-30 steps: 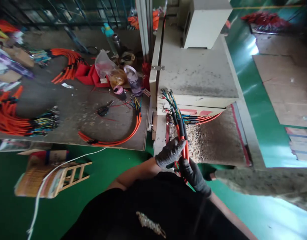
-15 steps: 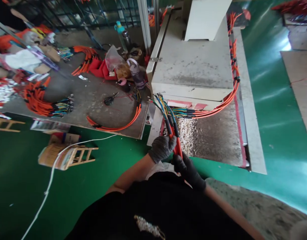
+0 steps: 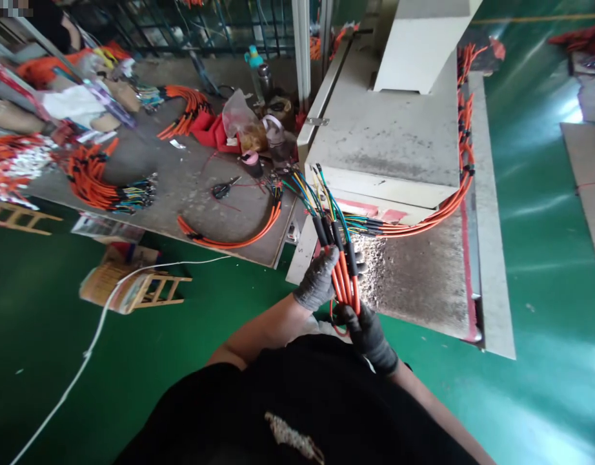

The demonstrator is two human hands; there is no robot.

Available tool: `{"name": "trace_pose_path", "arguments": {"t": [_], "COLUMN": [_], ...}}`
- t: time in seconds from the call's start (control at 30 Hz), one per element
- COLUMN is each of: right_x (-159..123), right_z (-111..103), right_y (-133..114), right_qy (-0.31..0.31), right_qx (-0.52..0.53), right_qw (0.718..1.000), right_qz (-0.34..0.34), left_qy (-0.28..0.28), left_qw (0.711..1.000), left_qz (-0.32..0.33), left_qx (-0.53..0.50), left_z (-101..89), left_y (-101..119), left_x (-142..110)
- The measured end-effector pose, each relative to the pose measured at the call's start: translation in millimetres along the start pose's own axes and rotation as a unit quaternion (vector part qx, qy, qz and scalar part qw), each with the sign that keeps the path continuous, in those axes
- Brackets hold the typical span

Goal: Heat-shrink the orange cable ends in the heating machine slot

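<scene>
Open green epoxy floor free at 9 o'clock from the gray-gloved left hand and right hand, beige metal machine housing blocking 12 o'clock, orange sheathed cable bundle crossing 2 o'clock, more green floor open at 4 o'clock

Gray tabletop: coiled orange cable bundles, black-handled scissors, plastic bag. Below, on green floor: small wooden stool, white cord trailing across.
</scene>
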State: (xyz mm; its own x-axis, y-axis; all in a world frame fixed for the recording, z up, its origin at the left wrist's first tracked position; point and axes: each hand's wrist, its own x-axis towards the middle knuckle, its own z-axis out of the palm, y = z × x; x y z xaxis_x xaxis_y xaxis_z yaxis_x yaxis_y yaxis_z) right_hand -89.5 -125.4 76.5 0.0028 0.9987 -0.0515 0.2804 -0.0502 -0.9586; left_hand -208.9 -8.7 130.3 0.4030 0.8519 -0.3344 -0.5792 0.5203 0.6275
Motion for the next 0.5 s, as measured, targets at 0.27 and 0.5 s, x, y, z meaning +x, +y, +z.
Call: {"name": "trace_pose_path", "arguments": {"t": [0.27, 0.5], "right_x": [9, 31], "right_z": [1, -7], "right_y": [-22, -40], "right_qy": [0.028, -0.037], "right_qx": [0.007, -0.057], "right_qw": [1.000, 0.998], "right_qz": [0.006, -0.014], "left_qy": [-0.018, -0.041], "left_qw": [0.997, 0.990], "left_qz": [-0.031, -0.061], "left_qx": [0.063, 0.122], "left_z": [1.9, -5.8], "left_y": [1, 14], "left_x": [-15, -14]}}
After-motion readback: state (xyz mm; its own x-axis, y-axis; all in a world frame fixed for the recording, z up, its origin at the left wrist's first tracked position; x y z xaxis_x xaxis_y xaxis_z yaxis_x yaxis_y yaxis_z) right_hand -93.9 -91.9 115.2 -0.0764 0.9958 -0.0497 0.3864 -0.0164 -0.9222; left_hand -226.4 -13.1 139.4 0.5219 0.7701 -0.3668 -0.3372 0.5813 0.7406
